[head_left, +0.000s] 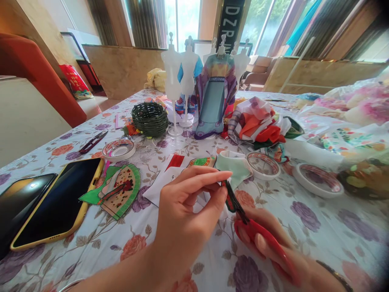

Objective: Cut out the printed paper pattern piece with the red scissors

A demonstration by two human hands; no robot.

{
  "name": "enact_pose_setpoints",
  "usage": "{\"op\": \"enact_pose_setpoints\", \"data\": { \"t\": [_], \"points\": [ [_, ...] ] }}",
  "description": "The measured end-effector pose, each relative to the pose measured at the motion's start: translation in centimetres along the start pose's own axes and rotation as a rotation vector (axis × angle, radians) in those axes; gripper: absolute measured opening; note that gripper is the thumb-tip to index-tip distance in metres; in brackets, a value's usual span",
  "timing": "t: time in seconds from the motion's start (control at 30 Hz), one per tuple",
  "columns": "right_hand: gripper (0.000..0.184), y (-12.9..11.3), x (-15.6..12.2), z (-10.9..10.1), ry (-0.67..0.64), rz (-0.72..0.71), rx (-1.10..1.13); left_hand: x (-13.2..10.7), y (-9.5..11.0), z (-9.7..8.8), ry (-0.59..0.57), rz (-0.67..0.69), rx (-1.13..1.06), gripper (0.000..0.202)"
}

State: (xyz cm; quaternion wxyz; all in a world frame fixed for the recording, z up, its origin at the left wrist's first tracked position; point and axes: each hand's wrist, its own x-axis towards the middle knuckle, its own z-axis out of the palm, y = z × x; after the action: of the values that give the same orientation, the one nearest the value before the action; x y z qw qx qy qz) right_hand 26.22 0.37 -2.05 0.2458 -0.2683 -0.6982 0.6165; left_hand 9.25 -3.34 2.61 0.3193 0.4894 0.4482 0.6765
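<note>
My left hand is closed in a pinch, thumb against fingertips, on a small dark green and red patterned fabric piece. Most of that piece is hidden behind the fingers and blades. In my right hand are red-handled scissors, their dark blades pointing up and left against the fabric piece, close to my left fingertips. Just behind the hands lie a pale green cloth piece and a white piece with a red patch beside it. A green-edged patterned fabric cutout rests flat to the left.
Two phones lie at the left. Tape rolls, thread snips and a dark woven basket stand around. White mannequins, one in a robe, and bunched cloth are at the back.
</note>
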Motion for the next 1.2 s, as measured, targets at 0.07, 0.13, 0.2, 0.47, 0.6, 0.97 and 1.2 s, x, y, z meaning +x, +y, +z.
{"op": "enact_pose_setpoints", "data": {
  "t": [0.07,0.13,0.2,0.47,0.6,0.97,1.2],
  "points": [
    [0.056,0.17,-0.15,-0.03,-0.003,0.006,0.023,0.01,0.04,-0.04,0.003,-0.004,0.002,0.028],
    [0.055,0.36,-0.35,-0.09,0.005,0.016,0.036,0.02,0.05,-0.06,0.002,-0.003,0.003,0.029],
    [0.055,0.45,-0.52,-0.11,0.029,0.012,0.024,0.03,0.01,-0.05,-0.006,0.0,0.005,0.028],
    [0.059,-0.06,-0.29,-0.05,0.025,0.029,0.031,0.12,0.06,-0.12,-0.019,0.024,-0.01,0.028],
    [0.057,0.05,-0.29,-0.19,0.03,0.006,-0.009,0.19,0.19,-0.16,-0.009,0.023,-0.017,0.027],
    [0.06,0.32,-0.3,-0.26,0.033,0.031,-0.009,0.19,0.05,-0.1,-0.016,0.006,-0.026,0.029],
    [0.058,0.16,-0.41,0.22,0.138,0.032,0.007,0.08,0.13,-0.13,-0.023,0.011,-0.019,0.029]
  ]
}}
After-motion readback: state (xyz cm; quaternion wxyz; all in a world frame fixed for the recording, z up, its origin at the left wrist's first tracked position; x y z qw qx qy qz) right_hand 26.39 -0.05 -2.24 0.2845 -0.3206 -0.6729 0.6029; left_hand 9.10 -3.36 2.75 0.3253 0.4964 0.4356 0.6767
